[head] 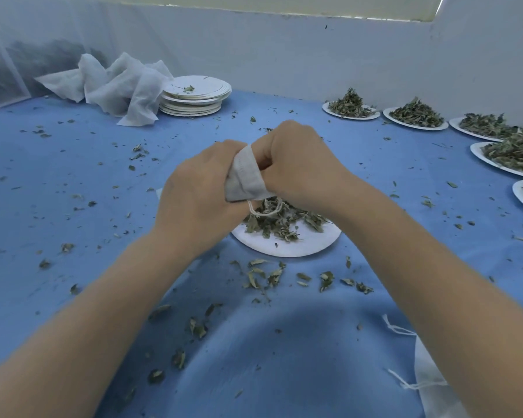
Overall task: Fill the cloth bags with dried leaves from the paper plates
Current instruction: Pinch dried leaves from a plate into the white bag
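- Spare bags (429, 384) lie nearest you, at your right elbow, within reach for refills.
- Your left hand (200, 191) grips the cloth bag (245, 176), apparently holding its mouth open.
- Your right hand (296, 164) is curled at that mouth, probably pushing leaves in; fingertips hidden.
- You hold both over the paper plate (287, 245), so spills land on its dried leaves (281, 220).

A desk (73, 188) draped in blue cloth, strewn with leaf bits. On it: a plate (287, 244) of leaves near the middle, five heaped plates (352, 111) along the right, stacked empty plates (194, 96) and crumpled white fabric (112, 86) at the back left, white bags (429, 375) at the front right.
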Demonstrator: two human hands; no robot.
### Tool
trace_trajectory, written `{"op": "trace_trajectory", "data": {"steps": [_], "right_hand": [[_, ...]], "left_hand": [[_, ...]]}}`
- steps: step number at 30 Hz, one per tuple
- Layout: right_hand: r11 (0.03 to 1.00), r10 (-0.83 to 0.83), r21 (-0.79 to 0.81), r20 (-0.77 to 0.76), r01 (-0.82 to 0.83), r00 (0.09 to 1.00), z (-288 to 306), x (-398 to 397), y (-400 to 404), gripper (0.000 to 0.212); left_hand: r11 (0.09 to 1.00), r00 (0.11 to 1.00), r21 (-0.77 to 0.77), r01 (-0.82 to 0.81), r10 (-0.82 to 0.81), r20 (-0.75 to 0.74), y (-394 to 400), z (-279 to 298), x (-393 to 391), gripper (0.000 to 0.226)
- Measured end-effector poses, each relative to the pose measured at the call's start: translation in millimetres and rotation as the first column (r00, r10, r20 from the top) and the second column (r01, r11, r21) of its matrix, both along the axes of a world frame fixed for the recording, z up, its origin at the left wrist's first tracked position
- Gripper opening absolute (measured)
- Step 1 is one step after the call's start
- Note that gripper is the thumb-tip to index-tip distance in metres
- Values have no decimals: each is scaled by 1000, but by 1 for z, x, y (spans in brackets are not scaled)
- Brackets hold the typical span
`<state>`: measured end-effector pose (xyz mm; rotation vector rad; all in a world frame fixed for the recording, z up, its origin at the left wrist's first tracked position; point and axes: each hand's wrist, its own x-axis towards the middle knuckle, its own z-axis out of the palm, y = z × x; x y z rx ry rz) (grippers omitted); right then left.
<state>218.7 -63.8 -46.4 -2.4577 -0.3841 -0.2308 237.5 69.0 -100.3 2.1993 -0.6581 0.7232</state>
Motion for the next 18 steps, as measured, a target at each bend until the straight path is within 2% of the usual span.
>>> {"op": "trace_trajectory", "data": {"steps": [2,7,11,15,16,18], "right_hand": [[999,-10,-50,12,11,1000,-2,2,1,8],[999,-8,31,19,8,1000,0,3,-9,22],[990,63,129,11,-64,998,5,2,-17,27],[967,-46,252,41,34,998,3,9,-27,33],[977,-88,200,50,76,995,1,11,-28,35],[990,-128,-47,46,130,991,-4,15,-31,35]], "left_hand": [[1000,999,-4,3,-3,-48,-2,1,-2,48],[997,994,76,-28,36,-105,9,4,6,68],[979,987,178,-96,116,-108,22,3,14,63],[977,972,166,-135,163,-168,37,2,22,62],[977,967,159,-142,172,-189,40,1,24,62],[975,961,160,-157,188,-204,47,0,27,60]]}}
